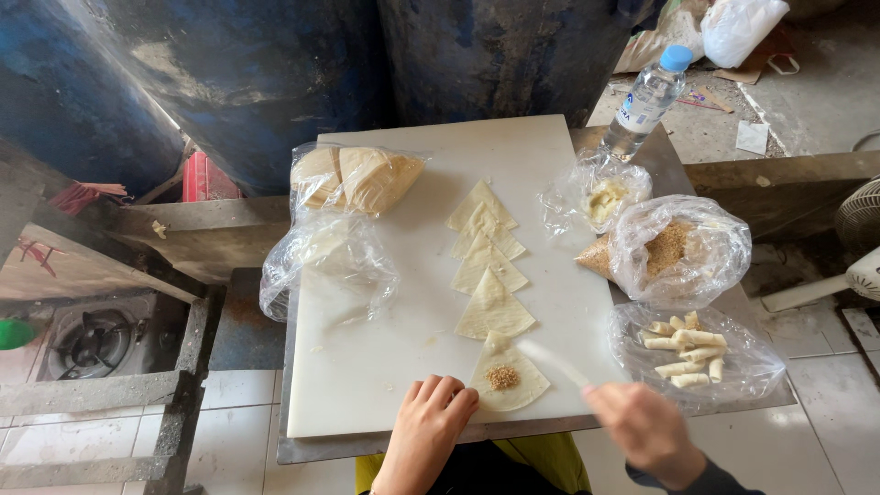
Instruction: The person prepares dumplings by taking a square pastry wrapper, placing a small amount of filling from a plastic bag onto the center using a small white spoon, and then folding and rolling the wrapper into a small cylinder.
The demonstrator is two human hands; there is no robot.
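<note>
My left hand (429,423) rests with curled fingers on the near edge of a white cutting board (367,348), touching the nearest triangular pastry sheet (522,385), which has a small heap of brown crumbly filling (501,377) on it. My right hand (642,429) holds a blurred pale utensil (553,361), its tip over that same sheet. Several more empty triangular sheets (488,275) lie in a row up the board's middle.
A clear bag of stacked sheets (357,179) lies at the board's far left. Right of the board are bags of pale paste (605,197), brown filling (674,247) and rolled pastries (687,353). A water bottle (646,99) stands behind. A gas burner (92,344) sits low left.
</note>
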